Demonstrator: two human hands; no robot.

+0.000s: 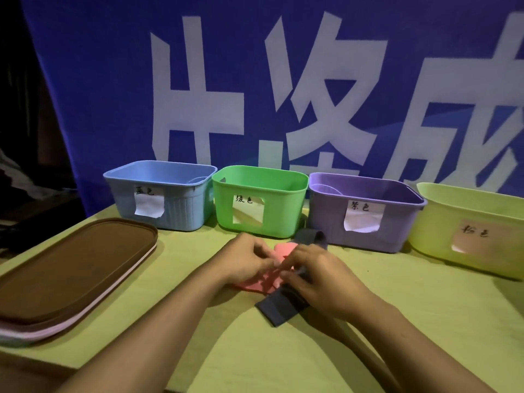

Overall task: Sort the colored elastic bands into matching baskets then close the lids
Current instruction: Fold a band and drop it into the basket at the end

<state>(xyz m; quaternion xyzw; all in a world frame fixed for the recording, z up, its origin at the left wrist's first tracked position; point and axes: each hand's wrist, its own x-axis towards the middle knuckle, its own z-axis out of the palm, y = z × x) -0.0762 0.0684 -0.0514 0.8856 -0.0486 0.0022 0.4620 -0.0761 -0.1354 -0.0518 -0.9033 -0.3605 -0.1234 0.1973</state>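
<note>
Bands [272,279] lie under both hands, baskets [259,199] behind, lids [71,268] left.

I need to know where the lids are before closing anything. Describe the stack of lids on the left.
The lids lie flat in a stack on the yellow-green table, at its left edge, in front and to the left of the blue basket. The top one is brown, oblong with rounded corners and a raised rim, and looks like smooth plastic. Pale edges, pinkish and whitish, show beneath it; how many cannot be told. Neither hand touches the stack.
</note>
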